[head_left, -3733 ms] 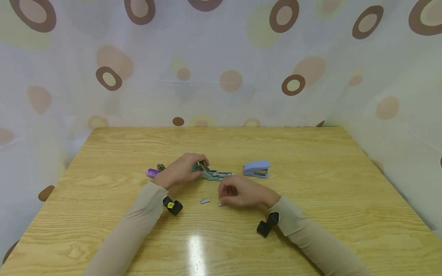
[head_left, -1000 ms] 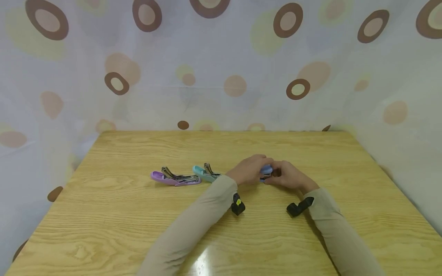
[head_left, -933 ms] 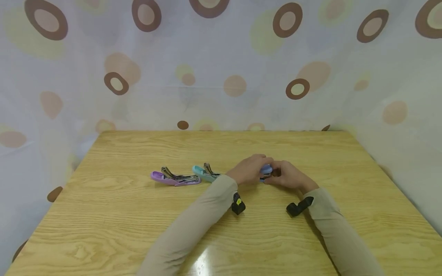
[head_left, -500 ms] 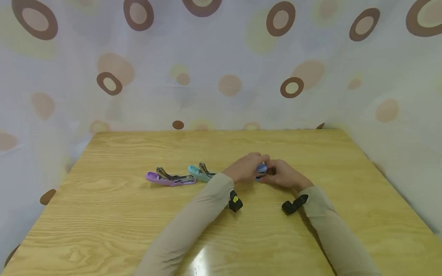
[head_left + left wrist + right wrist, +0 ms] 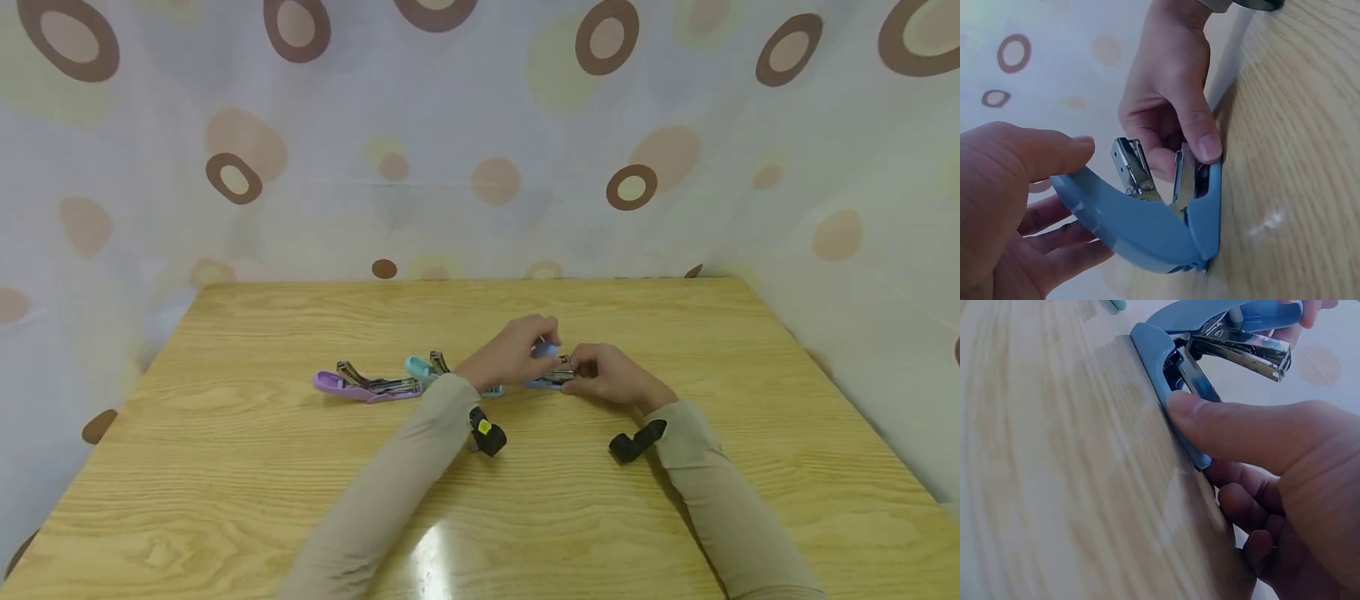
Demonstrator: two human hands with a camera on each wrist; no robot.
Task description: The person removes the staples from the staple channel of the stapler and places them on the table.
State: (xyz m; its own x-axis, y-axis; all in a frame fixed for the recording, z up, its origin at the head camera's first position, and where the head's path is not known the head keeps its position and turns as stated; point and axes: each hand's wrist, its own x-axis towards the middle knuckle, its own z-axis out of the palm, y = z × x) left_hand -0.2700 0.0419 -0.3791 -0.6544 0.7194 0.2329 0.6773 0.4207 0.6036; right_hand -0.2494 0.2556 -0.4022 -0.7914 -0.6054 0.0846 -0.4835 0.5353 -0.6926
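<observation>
A blue stapler (image 5: 552,375) lies on the wooden table (image 5: 225,467) between both hands. My left hand (image 5: 517,350) grips its blue top cover (image 5: 1141,228) and has it swung up off the base. My right hand (image 5: 600,375) pinches the base, with the thumb (image 5: 1241,434) pressing its free end (image 5: 1154,350) onto the wood. The metal staple magazine (image 5: 1247,347) stands clear between cover and base. In the left wrist view the right hand's fingers (image 5: 1200,134) sit on the base tip.
A purple stapler (image 5: 367,386) lies opened out at the left, with a teal stapler (image 5: 420,367) just right of it, partly behind my left sleeve. Black wrist cameras (image 5: 487,435) (image 5: 633,442) hang under both sleeves. Patterned curtain surrounds the table.
Both hands left the teal stapler and went right to the blue one. In the last half second the left hand lifted its cover, so it now stands opened.
</observation>
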